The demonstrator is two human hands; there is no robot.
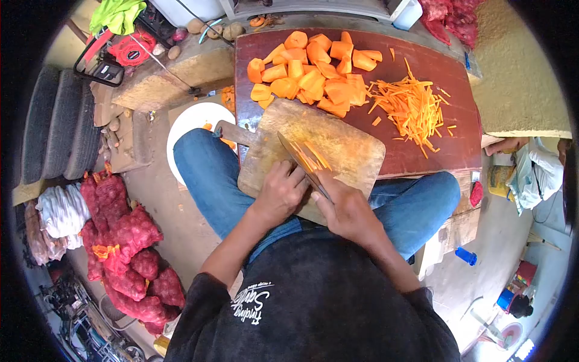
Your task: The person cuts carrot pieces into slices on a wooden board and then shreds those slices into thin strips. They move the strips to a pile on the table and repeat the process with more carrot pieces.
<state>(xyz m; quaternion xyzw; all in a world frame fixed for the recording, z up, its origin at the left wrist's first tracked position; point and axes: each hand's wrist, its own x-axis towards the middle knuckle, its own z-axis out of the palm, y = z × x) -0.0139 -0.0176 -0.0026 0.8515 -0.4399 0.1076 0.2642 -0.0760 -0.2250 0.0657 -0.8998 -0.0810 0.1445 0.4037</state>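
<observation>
A wooden cutting board (356,145) with a handle lies at the table's near edge, over the lap. My right hand (347,208) is closed on the handle of a knife (291,148), whose blade points up and left across the board. Several carrot strips (316,155) lie along the blade's right side. My left hand (282,190) is at the board's near part, left of the knife, its fingers bent and pressed together; what they hold, if anything, is hidden. Beyond the board are peeled carrot chunks (313,69), with a pile of carrot strips (413,111) to their right.
The red table (446,160) stretches ahead and right. A white basin (181,123) sits on the floor beside the left knee. Red mesh sacks (129,232) and stacked tyres (54,123) are at the left. A blue object (465,256) lies on the floor at the right.
</observation>
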